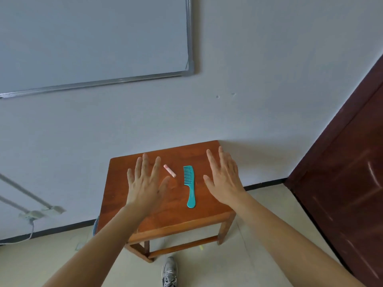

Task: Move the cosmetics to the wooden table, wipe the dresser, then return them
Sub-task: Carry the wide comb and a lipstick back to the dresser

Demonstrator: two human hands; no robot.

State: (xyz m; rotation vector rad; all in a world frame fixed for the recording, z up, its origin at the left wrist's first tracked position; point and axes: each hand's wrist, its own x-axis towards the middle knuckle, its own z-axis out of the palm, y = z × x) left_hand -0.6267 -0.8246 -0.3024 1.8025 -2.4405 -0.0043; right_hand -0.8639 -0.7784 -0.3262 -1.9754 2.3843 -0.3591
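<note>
Hands are stretched out over the low wooden table [165, 221], bare forearms reaching forward from the person. The left hand [145, 183] is palm down, its fingers straight and fanned, the thumb angled out to the right. The right hand [224, 179] mirrors it with fingers straight and close together, pointing at the wall. Neither grips anything, and I cannot tell whether the palms rest on the wood or float just above it.

Between them lie two things. The teal comb [189, 184] runs lengthwise from the wall side to the near side, handle toward the person and teeth facing the left hand. The small pink stick [169, 170] lies on a slant just left of the comb, its nearer end close to the left thumb.

A whiteboard [93, 38] hangs on the wall, a dark door [342, 183] stands at right, and one shoe [170, 272] shows below the table.
</note>
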